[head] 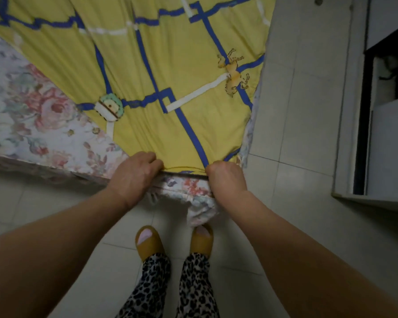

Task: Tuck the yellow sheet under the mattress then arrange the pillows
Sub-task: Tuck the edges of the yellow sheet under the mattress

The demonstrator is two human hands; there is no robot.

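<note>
Pale floor tiles lie underfoot while the left hand and right hand each clench the near hem of the yellow blue-lined cotton sheet, stretched away over the floral mattress corner.

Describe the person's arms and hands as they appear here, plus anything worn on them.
Both arms are bare from the frame edge to the wrist, with no sleeves in view. The left hand and the right hand wear no gloves, and no rings, watch or bracelets show. No markings are visible on either forearm in this dim light.
</note>
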